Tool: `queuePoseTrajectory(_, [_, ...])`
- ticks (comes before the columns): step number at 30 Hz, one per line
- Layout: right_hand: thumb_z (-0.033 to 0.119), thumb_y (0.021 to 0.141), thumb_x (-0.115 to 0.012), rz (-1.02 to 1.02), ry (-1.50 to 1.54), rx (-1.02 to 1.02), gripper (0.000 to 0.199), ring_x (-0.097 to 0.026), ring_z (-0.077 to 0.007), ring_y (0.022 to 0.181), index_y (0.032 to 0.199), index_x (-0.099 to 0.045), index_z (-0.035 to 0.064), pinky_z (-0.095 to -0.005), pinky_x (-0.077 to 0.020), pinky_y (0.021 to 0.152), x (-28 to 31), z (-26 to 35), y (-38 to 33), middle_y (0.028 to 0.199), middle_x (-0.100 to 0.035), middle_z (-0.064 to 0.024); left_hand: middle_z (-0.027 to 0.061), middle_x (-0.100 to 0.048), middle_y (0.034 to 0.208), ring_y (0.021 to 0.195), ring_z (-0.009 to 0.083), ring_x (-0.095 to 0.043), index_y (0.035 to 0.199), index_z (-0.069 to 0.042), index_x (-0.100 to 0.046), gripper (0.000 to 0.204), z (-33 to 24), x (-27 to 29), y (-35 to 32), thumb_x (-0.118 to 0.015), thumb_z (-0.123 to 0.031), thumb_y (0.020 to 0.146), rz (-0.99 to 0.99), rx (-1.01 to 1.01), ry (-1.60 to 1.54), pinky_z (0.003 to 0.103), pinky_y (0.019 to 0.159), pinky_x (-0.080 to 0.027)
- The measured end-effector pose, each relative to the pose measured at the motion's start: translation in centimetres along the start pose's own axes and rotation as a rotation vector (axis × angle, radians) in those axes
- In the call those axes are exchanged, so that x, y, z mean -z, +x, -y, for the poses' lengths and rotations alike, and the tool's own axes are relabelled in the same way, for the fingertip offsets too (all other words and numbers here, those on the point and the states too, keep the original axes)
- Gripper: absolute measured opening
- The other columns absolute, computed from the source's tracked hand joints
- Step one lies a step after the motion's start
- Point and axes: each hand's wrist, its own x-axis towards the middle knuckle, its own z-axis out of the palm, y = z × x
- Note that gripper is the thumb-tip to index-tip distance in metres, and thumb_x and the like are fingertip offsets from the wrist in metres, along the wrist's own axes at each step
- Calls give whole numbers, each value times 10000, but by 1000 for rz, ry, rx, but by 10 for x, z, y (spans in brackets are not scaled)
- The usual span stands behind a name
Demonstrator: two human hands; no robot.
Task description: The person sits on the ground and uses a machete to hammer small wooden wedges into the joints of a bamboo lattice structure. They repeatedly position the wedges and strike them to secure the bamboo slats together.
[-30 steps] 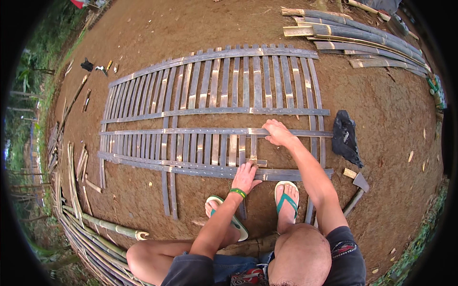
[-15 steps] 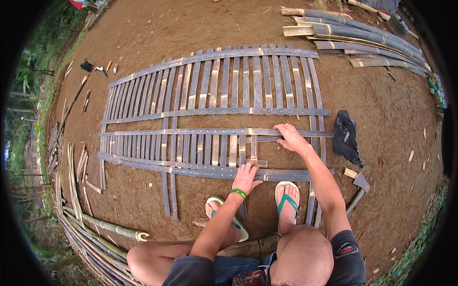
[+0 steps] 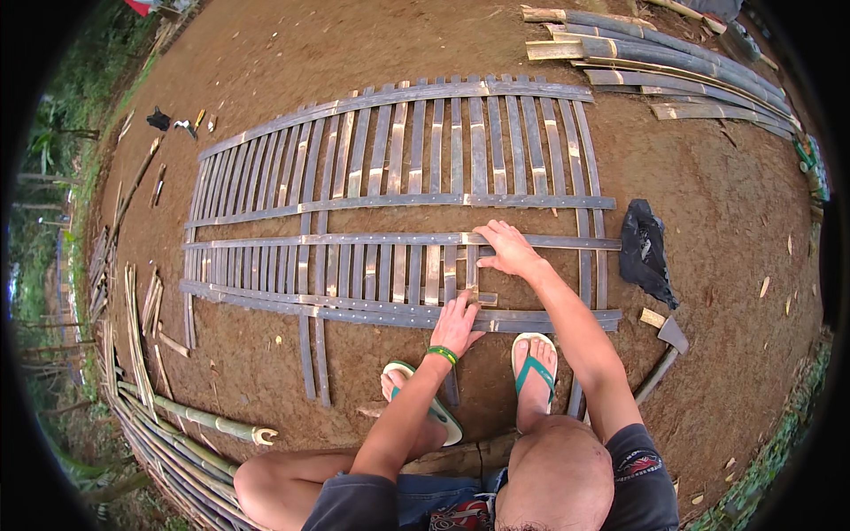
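Before me on the ground lies a near panel of dark split-bamboo slats between two long bamboo rails. My right hand (image 3: pixel 508 249) is at its far rail (image 3: pixel 567 242), fingers over the rail and thumb below it, closed around the top of the last bamboo slat (image 3: pixel 472 267). My left hand (image 3: pixel 455 325) rests on the near rail (image 3: pixel 531 322), its fingers bent against that slat's lower end. A short bamboo strip end (image 3: pixel 487 299) sticks out beside the left fingertips. The fingers partly hide both slat ends.
A larger slatted bamboo panel (image 3: pixel 434 150) lies beyond. Right of the panels are a black plastic bag (image 3: pixel 645 252) and a hatchet (image 3: pixel 671 336). Split bamboo lengths (image 3: pixel 673 66) are piled far right; bamboo poles (image 3: pixel 190 416) lie at left. My sandalled feet flank the left forearm.
My right hand has slid left along the far rail to the last slat's top. The left hand has barely shifted, its fingers now against the slat's lower end.
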Motion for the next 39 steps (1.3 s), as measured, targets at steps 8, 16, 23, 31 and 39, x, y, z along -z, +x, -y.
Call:
queuePoseTrajectory(8, [260, 892, -751, -345, -164, -22, 401, -661, -356, 1035, 1245, -660, 92, -465, -544, 890, -21, -1, -47, 1036, -674, -140, 148, -467, 1443, 1229, 373, -496, 1255, -66, -582, 631, -3, -1, -1, -874, -157, 703, 14, 40, -8, 471, 1053, -439])
queuePoseTrajectory(16, [217, 965, -647, -403, -147, -24, 270, -704, -352, 806, 1201, -690, 92, -473, -580, 711, -52, -16, -41, 876, -689, -137, 136, -485, 1426, 1222, 374, -500, 1258, -62, -583, 629, -4, -4, -1, -870, -155, 706, 14, 55, -7, 468, 1052, -445])
queuePoseTrajectory(23, [109, 925, -637, -485, -248, 18, 270, -695, -355, 830, 1189, -690, 83, -469, -572, 716, -56, -18, -44, 908, -667, -136, 141, -489, 1414, 1220, 363, -504, 1261, -38, -576, 634, -7, -3, 0, -864, -148, 707, 21, 47, 10, 460, 1055, -438])
queuePoseTrajectory(31, [391, 882, -755, -564, 118, -641, 321, -726, -358, 725, 941, -769, 76, -496, -565, 728, -64, 27, -45, 743, -741, -134, 148, -492, 1387, 1213, 352, -513, 1276, -16, -564, 643, -8, -1, -2, -857, -143, 718, 18, 35, 28, 455, 1054, -434])
queuePoseTrajectory(39, [322, 830, -813, -573, 268, -729, 257, -717, -301, 782, 931, -752, 93, -446, -552, 741, -56, 26, -31, 736, -714, -89, 145, -445, 1472, 1213, 352, -512, 1231, -50, -570, 619, -5, 0, -1, -874, -167, 705, 46, 23, 45, 454, 1050, -456])
